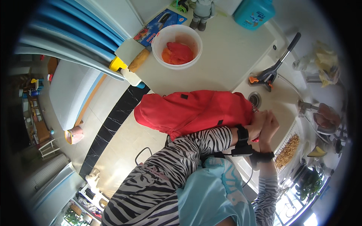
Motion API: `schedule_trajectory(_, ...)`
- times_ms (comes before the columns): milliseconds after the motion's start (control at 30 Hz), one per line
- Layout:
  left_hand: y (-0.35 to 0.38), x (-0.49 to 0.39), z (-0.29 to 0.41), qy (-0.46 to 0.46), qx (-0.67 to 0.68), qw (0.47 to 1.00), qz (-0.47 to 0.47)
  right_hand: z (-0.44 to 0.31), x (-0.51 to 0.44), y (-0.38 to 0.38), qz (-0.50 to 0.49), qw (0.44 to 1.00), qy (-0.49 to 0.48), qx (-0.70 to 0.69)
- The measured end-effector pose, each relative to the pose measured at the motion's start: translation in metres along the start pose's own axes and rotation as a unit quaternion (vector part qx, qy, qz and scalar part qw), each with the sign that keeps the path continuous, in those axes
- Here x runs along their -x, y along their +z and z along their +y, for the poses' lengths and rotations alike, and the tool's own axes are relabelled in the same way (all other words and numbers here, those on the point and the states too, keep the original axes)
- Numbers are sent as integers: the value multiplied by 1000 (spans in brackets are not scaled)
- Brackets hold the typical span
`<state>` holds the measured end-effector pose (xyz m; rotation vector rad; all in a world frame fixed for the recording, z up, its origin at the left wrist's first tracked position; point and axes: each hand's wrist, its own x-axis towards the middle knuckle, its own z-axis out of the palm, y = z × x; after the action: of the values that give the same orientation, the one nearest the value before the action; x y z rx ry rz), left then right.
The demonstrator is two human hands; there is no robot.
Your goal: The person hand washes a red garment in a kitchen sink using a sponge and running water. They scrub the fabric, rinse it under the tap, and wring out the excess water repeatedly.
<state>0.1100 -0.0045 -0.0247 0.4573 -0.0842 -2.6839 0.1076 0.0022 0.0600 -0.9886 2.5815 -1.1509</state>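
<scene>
A red fabric garment [195,111] with small dark patches lies bunched across the counter's front edge and reaches towards the sink [240,93]. At its right end my left hand [256,124] is closed on the fabric, a black band around the wrist. My right hand [270,125] is pressed against the left and closed too, over the sink side. A bit of red cloth pokes out below the two hands; the fingers hide most of what they grip. Behind the garment stands a white plastic tub [157,56] with wet red and orange cloth [179,53] inside.
In the sink, a grey and orange cleaning tool [267,75] lies near the drain [254,99]. A faucet [305,107] and a tray of brown bits [287,152] are at right. Further back stand a blue jug [254,15], a grey figurine [202,14] and a blue printed box [161,25].
</scene>
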Motion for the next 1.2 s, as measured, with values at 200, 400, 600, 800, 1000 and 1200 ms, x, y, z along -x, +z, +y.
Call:
schedule_trajectory(200,12,11,-1,44,17,998,29,-5,-5,0,-22,985,132,-111)
schedule_trajectory(400,18,17,12,-4,8,997,72,-20,9,2,-3,990,-101,-95)
schedule_trajectory(600,2,7,11,21,-209,973,99,-31,9,-2,5,993,-103,-64)
schedule_trajectory(800,32,29,47,-122,-34,983,135,30,-4,0,53,998,27,-18)
schedule_trajectory(1000,78,39,106,-214,-132,968,-7,33,-17,-58,-47,907,250,-336)
schedule_trajectory(1200,90,42,111,-93,-157,979,-95,15,7,-88,-164,813,151,-538)
